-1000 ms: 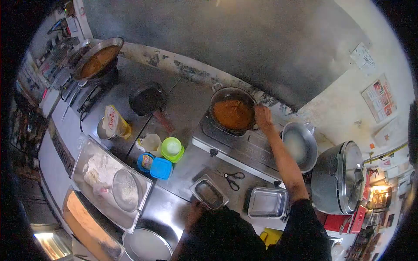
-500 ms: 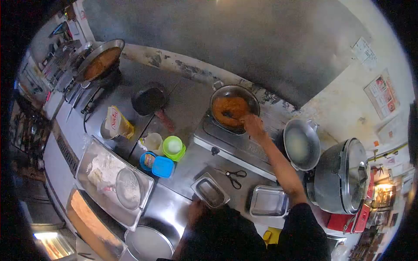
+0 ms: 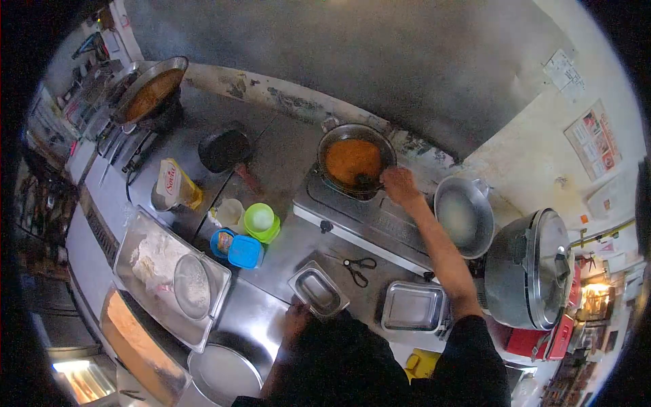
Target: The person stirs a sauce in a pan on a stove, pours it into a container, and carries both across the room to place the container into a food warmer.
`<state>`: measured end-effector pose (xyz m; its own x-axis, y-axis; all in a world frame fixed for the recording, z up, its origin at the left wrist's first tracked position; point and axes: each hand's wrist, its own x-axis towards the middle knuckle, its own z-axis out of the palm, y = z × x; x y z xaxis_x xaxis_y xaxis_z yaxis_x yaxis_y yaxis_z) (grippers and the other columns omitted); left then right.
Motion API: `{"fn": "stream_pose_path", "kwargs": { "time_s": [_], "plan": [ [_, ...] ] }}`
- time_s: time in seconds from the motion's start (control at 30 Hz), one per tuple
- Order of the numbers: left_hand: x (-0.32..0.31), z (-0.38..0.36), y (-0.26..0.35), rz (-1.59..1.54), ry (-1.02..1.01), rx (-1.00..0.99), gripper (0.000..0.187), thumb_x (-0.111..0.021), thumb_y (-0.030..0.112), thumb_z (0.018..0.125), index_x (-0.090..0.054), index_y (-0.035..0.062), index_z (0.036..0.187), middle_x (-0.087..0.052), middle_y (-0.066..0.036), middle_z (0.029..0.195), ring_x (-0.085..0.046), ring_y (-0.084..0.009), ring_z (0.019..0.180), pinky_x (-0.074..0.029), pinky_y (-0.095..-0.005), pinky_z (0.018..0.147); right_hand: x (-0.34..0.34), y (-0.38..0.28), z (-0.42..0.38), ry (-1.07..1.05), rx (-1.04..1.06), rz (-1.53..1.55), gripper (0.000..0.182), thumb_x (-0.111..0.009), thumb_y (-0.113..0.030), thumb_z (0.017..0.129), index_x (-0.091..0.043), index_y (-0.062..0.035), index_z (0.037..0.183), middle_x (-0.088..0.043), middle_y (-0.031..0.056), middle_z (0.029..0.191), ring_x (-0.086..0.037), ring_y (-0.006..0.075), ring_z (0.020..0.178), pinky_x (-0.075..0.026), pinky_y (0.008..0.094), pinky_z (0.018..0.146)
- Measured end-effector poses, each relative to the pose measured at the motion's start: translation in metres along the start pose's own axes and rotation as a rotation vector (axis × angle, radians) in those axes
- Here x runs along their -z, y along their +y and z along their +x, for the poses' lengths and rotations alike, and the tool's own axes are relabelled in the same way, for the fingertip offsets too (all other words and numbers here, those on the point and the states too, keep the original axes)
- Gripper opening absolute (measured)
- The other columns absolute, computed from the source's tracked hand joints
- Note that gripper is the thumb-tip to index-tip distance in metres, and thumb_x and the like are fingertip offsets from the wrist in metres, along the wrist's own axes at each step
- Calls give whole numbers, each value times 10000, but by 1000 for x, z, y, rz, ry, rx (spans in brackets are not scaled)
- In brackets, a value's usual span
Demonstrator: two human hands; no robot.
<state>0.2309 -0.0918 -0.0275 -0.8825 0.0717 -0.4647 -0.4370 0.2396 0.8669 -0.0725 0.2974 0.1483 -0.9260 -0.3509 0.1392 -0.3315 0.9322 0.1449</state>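
Head view: your right hand (image 3: 399, 186) is extended over the near rim of the wok (image 3: 355, 161) on the stove (image 3: 369, 220); its fingers are curled together around what appears to be a dark utensil (image 3: 366, 180) dipping into the orange-brown food, though the grip is too small to confirm. Your left hand (image 3: 296, 319) rests at the counter edge, just beside the small steel container (image 3: 317, 291); whether its fingers are apart or together cannot be told. Scissors (image 3: 357, 266) lie between that container and the stove. A square steel tray (image 3: 413, 308) sits to the right, near an empty pan (image 3: 463, 216) and a large lidded pot (image 3: 530, 267).
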Motion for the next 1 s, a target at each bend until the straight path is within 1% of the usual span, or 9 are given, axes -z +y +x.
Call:
{"fn": "stream_pose_path", "kwargs": {
  "time_s": [0.13, 0.27, 0.4, 0.53, 0.63, 0.73, 0.83, 0.93, 1.0],
  "plan": [
    [1, -9, 20, -151, 7, -197, 369, -619, 144, 906, -546, 69, 1260, -668, -144, 1043, -614, -187, 952, -483, -340, 846, -30, -25, 9, 507, 20, -95, 210, -558, -84, 786, -636, -78, 981, -619, 148, 1087, -573, 345, 1045, -480, 440, 848],
    [-1, -3, 7, -76, -11, 29, 349, -594, 108, 921, -555, 57, 1264, -676, -118, 1054, -612, -183, 960, -477, -324, 866, -25, -29, 50, -45, -312, 45, 312, -539, -118, 834, -572, -60, 1138, -538, 200, 1230, -513, 369, 1136, -446, 481, 906],
    [-5, 0, -11, -207, 15, -34, 289, -600, 131, 923, -571, 40, 1195, -669, -81, 1009, -612, -184, 901, -494, -337, 802, -35, -5, 55, -135, -296, 3, 323, -500, -169, 899, -567, -42, 1188, -545, 227, 1245, -522, 373, 1162, -435, 513, 924],
    [-13, 18, -68, -227, 19, -82, 285, -576, 71, 931, -553, 27, 1212, -640, -48, 1046, -586, -138, 917, -484, -292, 796, -50, 18, 20, 618, 36, -402, 271, -513, -126, 844, -616, -51, 1084, -633, 190, 1076, -605, 361, 995, -477, 478, 828],
    [-12, 7, -41, -163, 111, -161, 299, -621, 207, 912, -589, 37, 1157, -681, -175, 921, -646, -278, 840, -499, -404, 753, 20, -1, 33, -502, -368, 20, 379, -531, -161, 866, -542, -57, 1231, -568, 179, 1257, -523, 362, 1182, -419, 552, 943],
    [-3, 8, -35, -22, -7, 37, 327, -606, 191, 920, -558, 37, 1204, -674, -159, 947, -632, -258, 841, -496, -383, 758, -25, 6, -3, -140, -155, 97, 359, -541, -152, 843, -558, -59, 1189, -604, 167, 1143, -562, 363, 1074, -436, 537, 899],
    [-5, 6, -23, -205, 1, -99, 323, -598, 167, 924, -542, 32, 1212, -668, -132, 940, -609, -222, 821, -491, -359, 747, -22, -19, -5, -101, -237, -7, 167, -569, -81, 800, -671, -76, 933, -663, 113, 999, -621, 326, 953, -498, 460, 791],
    [0, 7, -13, -90, -57, 24, 305, -599, 156, 930, -546, 15, 1195, -662, -108, 914, -587, -187, 804, -487, -332, 730, -17, -26, -19, 382, -39, 91, 141, -589, -97, 786, -675, -73, 896, -668, 125, 948, -632, 346, 900, -503, 460, 758],
    [0, 1, 0, -202, -41, 33, 304, -600, 159, 934, -547, 0, 1187, -661, -99, 892, -589, -180, 792, -490, -326, 720, 19, -28, -15, 178, -102, 180, 137, -586, -113, 790, -672, -70, 887, -668, 129, 926, -635, 353, 875, -504, 471, 740]
  ]
}}
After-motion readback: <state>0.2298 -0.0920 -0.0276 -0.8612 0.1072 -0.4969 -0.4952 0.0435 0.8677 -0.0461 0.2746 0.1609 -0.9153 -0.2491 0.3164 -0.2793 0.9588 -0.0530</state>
